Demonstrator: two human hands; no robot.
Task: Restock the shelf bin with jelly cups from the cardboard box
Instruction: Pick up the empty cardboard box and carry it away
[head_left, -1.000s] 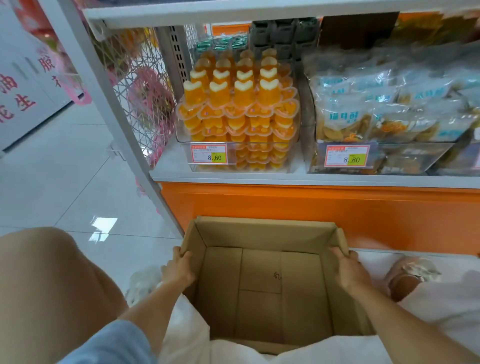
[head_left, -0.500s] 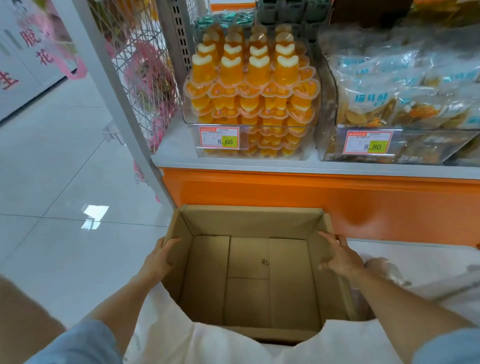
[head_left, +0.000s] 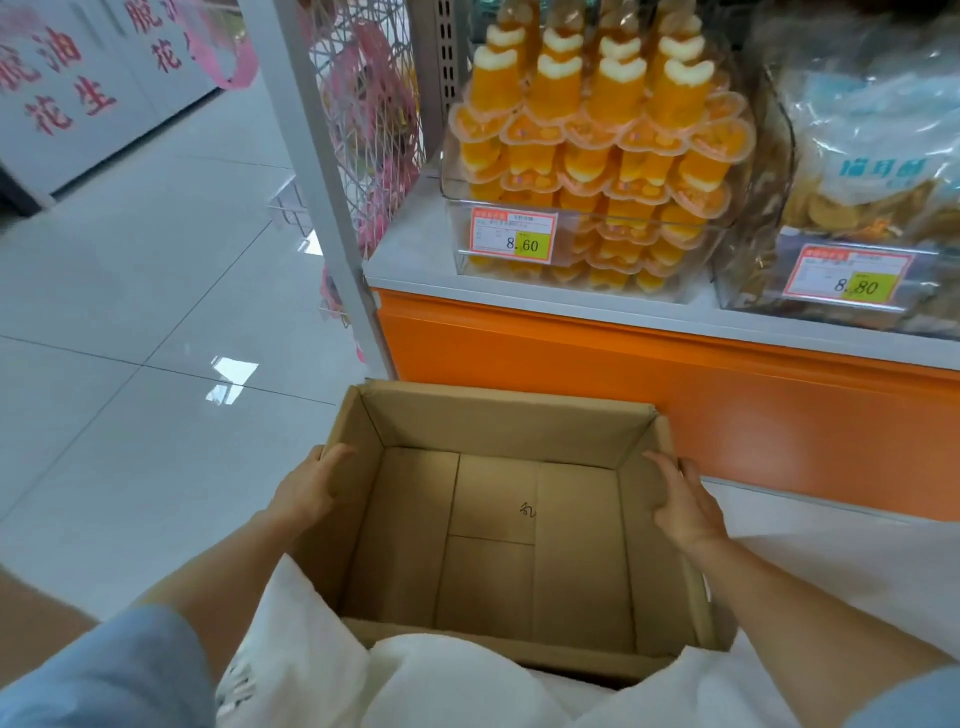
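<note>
An open cardboard box (head_left: 498, 421) sits low in front of me, below the shelf, and I see nothing inside it but its bare bottom. My left hand (head_left: 310, 486) grips the box's left wall, thumb over the rim. My right hand (head_left: 687, 501) grips the right wall the same way. On the shelf above stands a clear plastic bin (head_left: 582, 260) packed with several layers of orange jelly cups (head_left: 608, 130), with a price tag reading 8.60 on its front.
A second clear bin (head_left: 753, 296) of bagged snacks stands to the right, tagged 8.80. An orange shelf base (head_left: 675, 374) runs behind the box. A white upright post (head_left: 332, 208) and wire mesh stand on the left, with tiled floor (head_left: 130, 312) beyond. White cloth (head_left: 441, 680) lies near me.
The view has risen and drawn closer to the shelf, and my knee has left the left side. Both hands keep their hold on the box walls.
</note>
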